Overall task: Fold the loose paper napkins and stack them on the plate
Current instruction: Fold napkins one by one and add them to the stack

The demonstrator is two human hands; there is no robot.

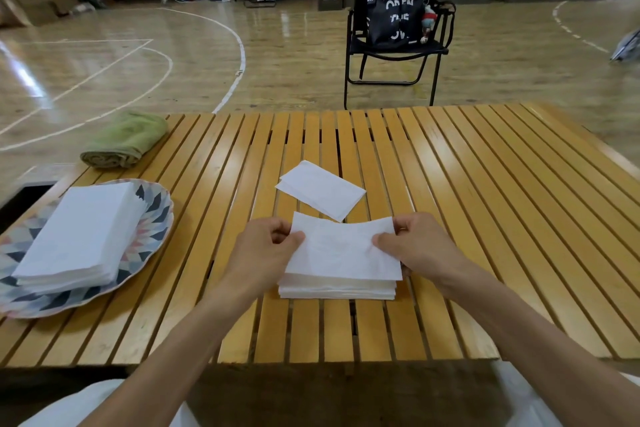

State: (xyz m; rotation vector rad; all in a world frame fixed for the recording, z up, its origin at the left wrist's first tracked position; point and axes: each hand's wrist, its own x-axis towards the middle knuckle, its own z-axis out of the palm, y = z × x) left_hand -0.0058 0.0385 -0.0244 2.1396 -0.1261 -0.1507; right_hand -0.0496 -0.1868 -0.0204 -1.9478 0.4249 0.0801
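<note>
The left hand (265, 248) pinches the left edge of a white paper napkin (343, 250) between thumb and curled fingers, the thumb lying on top of the sheet. The right hand (417, 244) pinches the right edge the same way, thumb on top and fingers curled beneath. The napkin spans between the two hands, its far edge sagging slightly in the middle, and it sits at the top of a pile of loose napkins (337, 288) that rests on the table's near half; whether the held sheet is lifted clear of the pile or touching it cannot be told. Both forearms reach in from the bottom of the view over the table's near edge.

Just beyond the pile, a single folded napkin (320, 189) lies flat on the slats, turned at an angle, its near corner close to the held sheet's far edge. To the left, well apart from the hands, a patterned plate (157, 215) with a scalloped rim carries a neat stack of folded napkins (81, 239). Behind the plate, at the table's far left corner, lies a rolled green towel (126, 139).

All of this rests on a slatted wooden table (467, 201). Past it, on a wooden sports floor with painted lines, stands a black folding chair (394, 55) holding a black backpack (398, 0) printed with a shark mouth.
</note>
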